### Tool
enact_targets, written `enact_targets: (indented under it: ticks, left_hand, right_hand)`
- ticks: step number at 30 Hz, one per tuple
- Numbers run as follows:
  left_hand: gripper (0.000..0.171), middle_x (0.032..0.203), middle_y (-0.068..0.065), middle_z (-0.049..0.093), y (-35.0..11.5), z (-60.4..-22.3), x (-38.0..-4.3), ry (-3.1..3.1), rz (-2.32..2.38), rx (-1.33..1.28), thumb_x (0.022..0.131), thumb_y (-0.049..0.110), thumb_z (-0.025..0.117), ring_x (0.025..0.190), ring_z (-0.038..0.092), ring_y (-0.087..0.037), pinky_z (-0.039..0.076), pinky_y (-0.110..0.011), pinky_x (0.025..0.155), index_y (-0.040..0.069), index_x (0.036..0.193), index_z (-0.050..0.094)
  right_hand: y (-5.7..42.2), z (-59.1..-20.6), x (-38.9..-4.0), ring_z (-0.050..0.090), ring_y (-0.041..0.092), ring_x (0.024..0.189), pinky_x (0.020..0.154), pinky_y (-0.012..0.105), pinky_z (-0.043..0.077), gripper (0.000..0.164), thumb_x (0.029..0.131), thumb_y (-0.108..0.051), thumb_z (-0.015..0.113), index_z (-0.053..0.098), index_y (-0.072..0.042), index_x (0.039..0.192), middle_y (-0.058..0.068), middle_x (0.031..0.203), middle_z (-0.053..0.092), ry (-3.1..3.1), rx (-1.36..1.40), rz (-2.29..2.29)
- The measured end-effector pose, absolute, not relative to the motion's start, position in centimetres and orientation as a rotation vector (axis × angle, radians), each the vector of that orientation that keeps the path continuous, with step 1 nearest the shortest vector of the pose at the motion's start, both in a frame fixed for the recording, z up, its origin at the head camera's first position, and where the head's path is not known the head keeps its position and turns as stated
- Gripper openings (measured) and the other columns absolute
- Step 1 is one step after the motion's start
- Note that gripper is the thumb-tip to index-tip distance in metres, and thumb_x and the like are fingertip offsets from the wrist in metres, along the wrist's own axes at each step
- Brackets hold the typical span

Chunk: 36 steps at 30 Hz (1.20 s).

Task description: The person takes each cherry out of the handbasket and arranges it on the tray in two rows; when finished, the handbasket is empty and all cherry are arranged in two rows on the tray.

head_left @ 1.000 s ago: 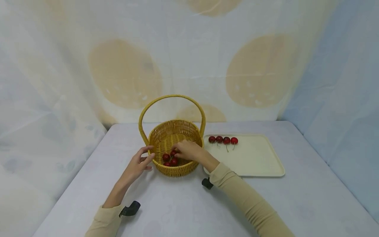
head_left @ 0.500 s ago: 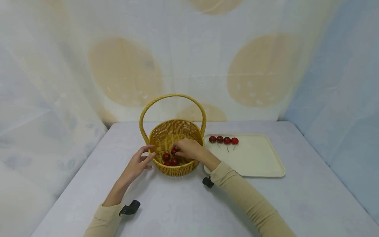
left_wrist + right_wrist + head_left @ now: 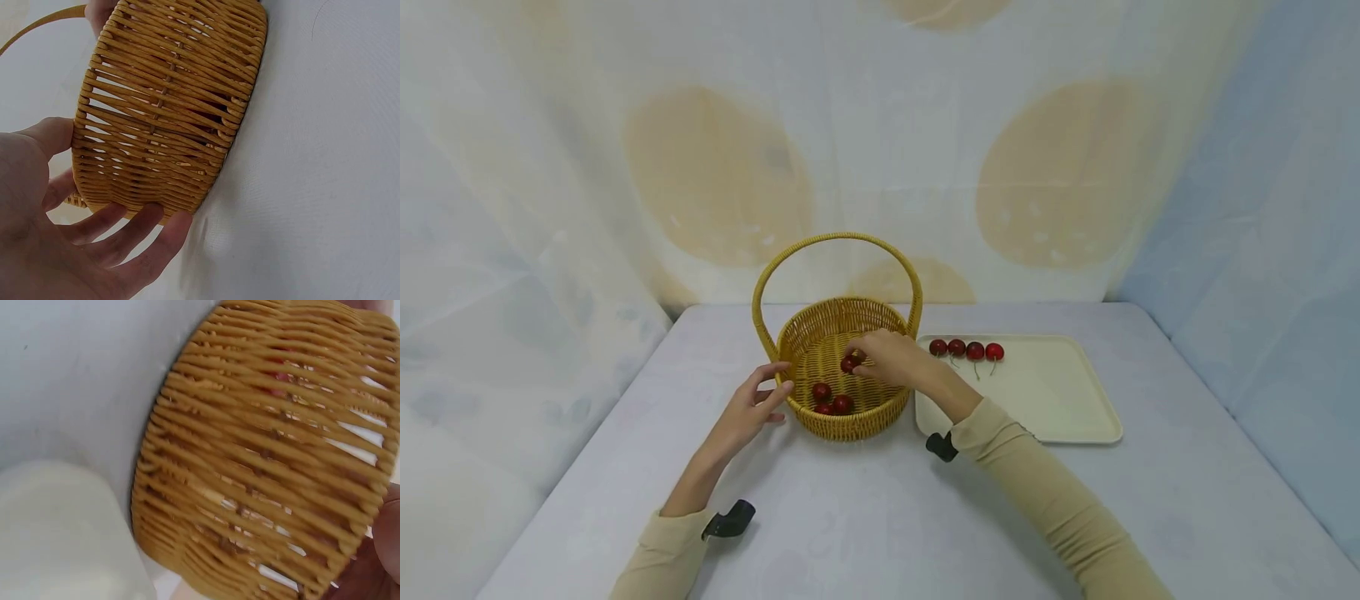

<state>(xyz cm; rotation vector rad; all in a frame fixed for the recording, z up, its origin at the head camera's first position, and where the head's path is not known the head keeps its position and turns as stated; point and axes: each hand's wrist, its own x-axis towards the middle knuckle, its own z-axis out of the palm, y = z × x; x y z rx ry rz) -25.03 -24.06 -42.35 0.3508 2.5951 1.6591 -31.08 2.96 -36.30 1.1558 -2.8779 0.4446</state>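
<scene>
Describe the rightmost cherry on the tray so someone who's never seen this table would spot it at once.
In the head view, right of the yellow wicker basket lies a cream tray. Near its far edge, toward the left, four cherries sit in a row. The rightmost cherry looks brighter red than the others and has bare tray to its right.

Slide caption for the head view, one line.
Right hand pinching a cherry at the wicker basket, left hand touching its side; four cherries in a row on the cream tray.
</scene>
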Motion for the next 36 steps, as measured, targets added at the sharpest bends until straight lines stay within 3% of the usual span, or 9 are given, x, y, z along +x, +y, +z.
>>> enact_targets:
  ticks: [12, 19, 27, 36]
  left_hand:
    - [0.057, 0.150, -0.020, 0.037, -24.3, -42.8, -25.1, 2.591, 1.655, 0.341, 0.100, 0.040, 0.056, 0.126, 0.053, -0.043, 0.060, -0.046, 0.084, 0.012, 0.146, 0.039]
    - [0.057, 0.149, -0.020, 0.037, -24.3, -42.9, -25.2, 2.591, 1.655, 0.342, 0.099, 0.040, 0.056, 0.126, 0.054, -0.043, 0.059, -0.047, 0.084, 0.012, 0.146, 0.038]
    - [0.057, 0.150, -0.020, 0.036, -24.2, -42.7, -25.2, 2.589, 1.655, 0.342, 0.100, 0.039, 0.055, 0.126, 0.054, -0.043, 0.059, -0.047, 0.084, 0.012, 0.147, 0.038]
    - [0.057, 0.150, -0.020, 0.036, -24.3, -42.6, -25.4, 2.601, 1.641, 0.341, 0.099, 0.040, 0.055, 0.124, 0.055, -0.043, 0.060, -0.044, 0.082, 0.012, 0.146, 0.039]
  right_hand:
    - [5.2, -35.0, -30.9, 0.065, 0.020, 0.112, 0.092, 0.035, 0.055, 0.031, 0.095, -0.020, 0.066, 0.065, -0.013, 0.125, 0.005, 0.121, 0.069, -2.890, 1.177, 0.526]
    - [7.1, -33.6, -30.2, 0.067, 0.021, 0.102, 0.083, 0.033, 0.056, 0.033, 0.095, -0.019, 0.066, 0.064, -0.012, 0.127, 0.005, 0.120, 0.069, -2.875, 1.159, 0.599]
    - [10.5, -32.6, -30.0, 0.063, 0.013, 0.078, 0.070, 0.028, 0.053, 0.033, 0.094, -0.020, 0.067, 0.064, -0.011, 0.126, 0.006, 0.112, 0.070, -2.844, 1.149, 0.632]
    - [14.6, -32.7, -30.3, 0.065, 0.016, 0.069, 0.063, 0.025, 0.053, 0.035, 0.094, -0.016, 0.067, 0.063, -0.007, 0.127, 0.010, 0.107, 0.069, -2.859, 1.097, 0.798]
